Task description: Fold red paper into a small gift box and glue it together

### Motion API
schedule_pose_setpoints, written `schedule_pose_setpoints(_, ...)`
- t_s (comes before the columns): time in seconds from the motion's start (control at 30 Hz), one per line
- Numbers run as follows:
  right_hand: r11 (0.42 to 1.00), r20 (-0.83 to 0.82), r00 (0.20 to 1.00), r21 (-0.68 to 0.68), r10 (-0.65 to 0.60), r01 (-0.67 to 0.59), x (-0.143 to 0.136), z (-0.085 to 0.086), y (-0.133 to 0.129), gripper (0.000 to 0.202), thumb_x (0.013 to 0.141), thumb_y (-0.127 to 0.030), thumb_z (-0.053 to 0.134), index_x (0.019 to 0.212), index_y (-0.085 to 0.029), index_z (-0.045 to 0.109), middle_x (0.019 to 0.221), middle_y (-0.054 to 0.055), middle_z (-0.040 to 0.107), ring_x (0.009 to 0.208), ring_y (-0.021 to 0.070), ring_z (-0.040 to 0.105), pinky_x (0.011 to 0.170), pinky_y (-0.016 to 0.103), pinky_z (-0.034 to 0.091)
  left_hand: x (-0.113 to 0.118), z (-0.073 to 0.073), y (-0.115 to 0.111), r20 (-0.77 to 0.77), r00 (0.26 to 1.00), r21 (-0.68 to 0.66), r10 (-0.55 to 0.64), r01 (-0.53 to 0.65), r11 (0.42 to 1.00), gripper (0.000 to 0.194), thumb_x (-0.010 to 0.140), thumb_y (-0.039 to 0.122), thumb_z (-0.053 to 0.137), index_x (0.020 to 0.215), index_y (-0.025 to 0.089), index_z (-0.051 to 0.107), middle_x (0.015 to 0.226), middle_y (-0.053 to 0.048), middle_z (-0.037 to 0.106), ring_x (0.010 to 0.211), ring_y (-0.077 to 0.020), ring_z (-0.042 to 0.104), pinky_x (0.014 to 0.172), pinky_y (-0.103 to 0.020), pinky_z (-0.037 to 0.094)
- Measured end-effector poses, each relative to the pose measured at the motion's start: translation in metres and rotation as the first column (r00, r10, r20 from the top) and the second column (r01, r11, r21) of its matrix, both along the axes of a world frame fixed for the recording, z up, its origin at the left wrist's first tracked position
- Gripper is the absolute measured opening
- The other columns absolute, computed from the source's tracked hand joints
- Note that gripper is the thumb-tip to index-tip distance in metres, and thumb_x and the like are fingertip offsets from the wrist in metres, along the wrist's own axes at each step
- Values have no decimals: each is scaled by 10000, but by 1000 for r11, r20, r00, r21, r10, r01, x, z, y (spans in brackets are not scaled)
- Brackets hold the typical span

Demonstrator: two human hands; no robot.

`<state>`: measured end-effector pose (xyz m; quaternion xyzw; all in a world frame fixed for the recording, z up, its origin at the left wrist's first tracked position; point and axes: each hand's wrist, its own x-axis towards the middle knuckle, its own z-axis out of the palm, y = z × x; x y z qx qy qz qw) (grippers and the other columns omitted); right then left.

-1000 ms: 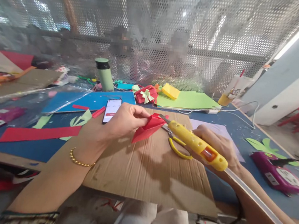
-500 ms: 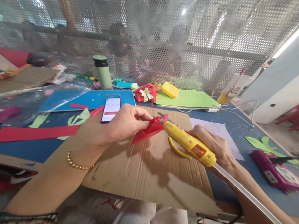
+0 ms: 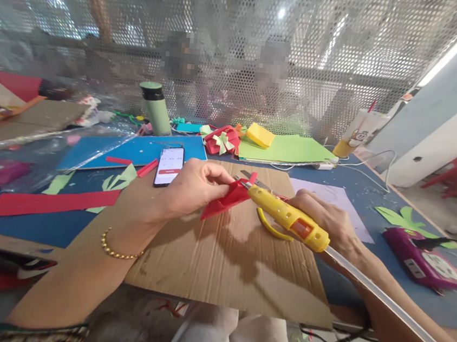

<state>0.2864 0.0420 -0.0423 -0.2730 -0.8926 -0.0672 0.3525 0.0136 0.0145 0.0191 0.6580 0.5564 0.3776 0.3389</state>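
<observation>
My left hand point(image 3: 200, 185) pinches a folded red paper piece point(image 3: 225, 203) above a cardboard sheet point(image 3: 218, 268). My right hand point(image 3: 322, 213) is wrapped round a yellow glue gun point(image 3: 285, 212) with a long clear glue stick point(image 3: 385, 307) sticking out of its back. The gun's metal nozzle points left and meets the upper edge of the red paper. Behind the nozzle, scissor blades point(image 3: 248, 175) lie on the cardboard. The gun partly hides my right fingers.
A phone point(image 3: 169, 166) and a red strip point(image 3: 56, 203) lie left. Further back stand a green bottle point(image 3: 156, 110), green paper point(image 3: 290, 149) and a drink cup point(image 3: 357, 134). Right is a purple power strip point(image 3: 427, 260); a mesh screen point(image 3: 235, 25) closes the back.
The glue gun's nozzle has shifted slightly left along the red paper's upper edge. My left hand keeps nearly the same position and grip.
</observation>
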Motion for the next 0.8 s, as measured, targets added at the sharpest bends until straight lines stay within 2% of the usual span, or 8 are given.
schedule_pose_setpoints(0.27, 997, -44, 996, -5, 71, -71, -2, 4, -2, 231, 1037, -427, 602, 933, -222, 575, 773, -29, 587, 524, 86, 505, 484, 203, 372, 0, 2, 0, -16, 1000, -8, -6, 5, 1000, 72, 772, 203, 748, 770, 176, 815, 722, -28, 793, 675, -153, 706, 586, -198, 530)
schedule_pose_setpoints(0.47, 999, -32, 999, -40, 13, -15, -2, 5, -5, 261, 1050, -443, 542, 922, -222, 594, 742, -29, 550, 497, 88, 451, 480, 212, 344, 0, 2, -1, -2, 1000, -16, -4, 4, 1000, 70, 762, 243, 794, 757, 174, 801, 723, -20, 787, 684, -153, 704, 578, -193, 520)
schedule_pose_setpoints(0.63, 998, -20, 1000, -67, -3, 2, 0, 6, -6, 259, 1058, -391, 463, 938, -227, 623, 733, -19, 548, 488, 102, 450, 477, 229, 328, 1, 3, -2, 9, 1000, -18, 1, -1, 1000, 47, 757, 214, 784, 748, 172, 803, 709, -16, 782, 657, -139, 686, 558, -184, 500)
schedule_pose_setpoints(0.8, 1000, -41, 999, -17, 22, -22, 1, 8, -7, 285, 1075, -391, 444, 913, -223, 608, 727, -22, 546, 488, 100, 453, 475, 224, 339, 1, 4, -2, -4, 1000, -18, -6, 6, 1000, 52, 759, 217, 772, 745, 184, 810, 724, -20, 792, 668, -151, 698, 562, -195, 508)
